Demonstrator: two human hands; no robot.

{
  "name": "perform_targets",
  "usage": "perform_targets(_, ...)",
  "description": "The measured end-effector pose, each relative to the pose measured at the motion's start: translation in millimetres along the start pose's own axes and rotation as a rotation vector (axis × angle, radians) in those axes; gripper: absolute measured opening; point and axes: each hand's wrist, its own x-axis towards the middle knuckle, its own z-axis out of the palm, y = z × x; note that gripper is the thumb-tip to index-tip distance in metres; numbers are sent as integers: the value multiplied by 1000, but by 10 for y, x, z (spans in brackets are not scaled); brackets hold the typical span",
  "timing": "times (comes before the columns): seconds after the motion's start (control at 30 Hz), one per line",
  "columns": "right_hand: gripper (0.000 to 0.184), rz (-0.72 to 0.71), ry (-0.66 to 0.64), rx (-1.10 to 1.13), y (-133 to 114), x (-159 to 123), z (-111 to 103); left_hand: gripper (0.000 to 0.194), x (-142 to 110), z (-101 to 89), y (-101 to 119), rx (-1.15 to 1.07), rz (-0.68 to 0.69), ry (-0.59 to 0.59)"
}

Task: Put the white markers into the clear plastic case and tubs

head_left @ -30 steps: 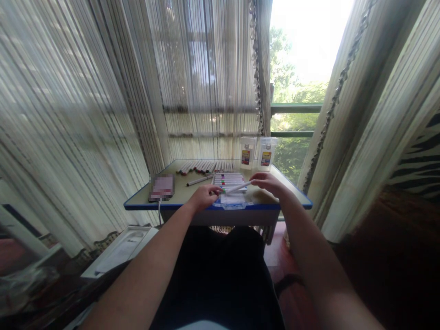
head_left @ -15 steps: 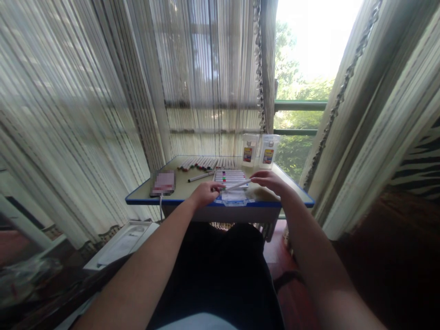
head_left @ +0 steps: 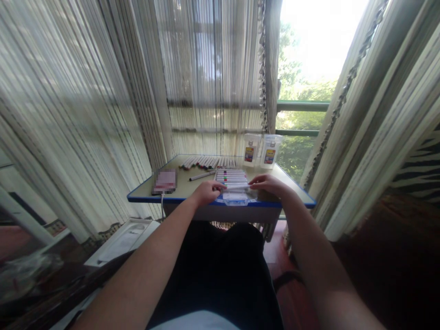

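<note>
A white marker pen (head_left: 237, 186) lies level between my hands, above the near part of a clear plastic case (head_left: 240, 200). My left hand (head_left: 206, 192) pinches its left end. My right hand (head_left: 267, 184) has its fingertips closed on the right end. Just beyond, a row of white markers (head_left: 233, 176) with coloured bands at their left ends fills the case. One dark-capped marker (head_left: 202, 176) rests slantwise on the table to the left of the case.
Many loose markers (head_left: 206, 162) are lined up along the table's back. Two clear plastic cases (head_left: 270, 153) with labels stand upright at the back right. A blurred-out device (head_left: 165, 181) with a white cable sits at the left of the blue-edged table (head_left: 137, 194). Curtains hang behind.
The marker in my hands was slanted, its right end raised; now it lies level and lower over the case. My right hand has come down slightly.
</note>
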Motion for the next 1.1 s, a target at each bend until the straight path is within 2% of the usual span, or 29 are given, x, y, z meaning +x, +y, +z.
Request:
perform_targets(0.17, 36, -17, -9, 6, 27, 27, 18, 37, 0, 2, -20, 1, 0, 13)
perform_targets(0.33, 37, -38, 7, 2, 15, 40, 71, 44, -2, 11, -44, -13, -6, 23)
perform_targets(0.47, 39, -69, 12, -5, -12, 48, 98, 37, -5, 9, -46, -5, -4, 28)
perform_targets(0.63, 40, -129, 0, -10, 4, 67, 96, 48, -15, 0, -43, -21, 3, 68)
perform_targets(0.8, 36, -125, -24, -19, -4, 57, 100, 31, -13, -19, -10, -5, 36, 107)
perform_targets(1.1, 32, -84, 22, -28, -45, 34, 117, 27, 0, -34, -7, 52, 50, 64)
